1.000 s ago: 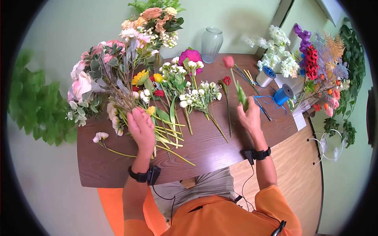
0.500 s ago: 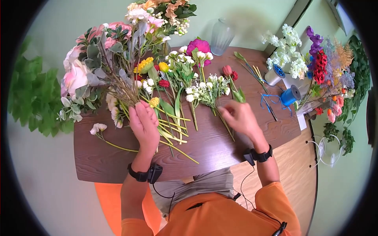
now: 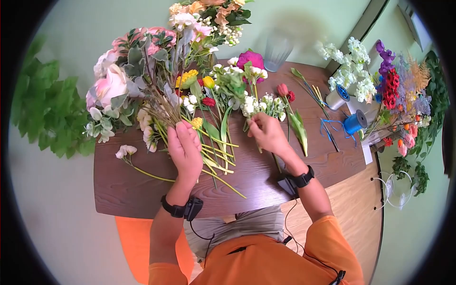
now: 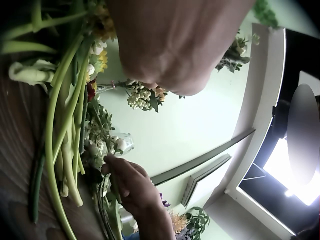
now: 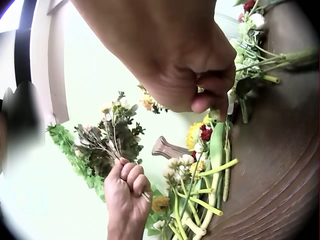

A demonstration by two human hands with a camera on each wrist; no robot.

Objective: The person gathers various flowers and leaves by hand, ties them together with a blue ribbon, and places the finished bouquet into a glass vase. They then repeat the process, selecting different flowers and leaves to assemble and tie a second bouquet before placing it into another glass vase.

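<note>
My left hand grips the gathered stems of a bouquet of pink and white flowers with grey-green leaves. In the right wrist view its fingers curl round the thin stems. Over the middle of the table my right hand pinches the stem of a white flower sprig, whose green leaves are blurred. Beside that hand lie small white blossoms and a red tulip with long leaves. Below the bouquet, several yellow-green stems spread across the wood, with a yellow flower among them.
A ribbed glass vase stands at the back. Toward the right are a white spool, a blue ribbon spool and mixed flowers. A single white flower lies near the left edge of the brown table.
The red tulip has left my right hand and lies on the table. That hand has moved left and taken the white sprig's stem. My left hand keeps its grip on the bouquet.
</note>
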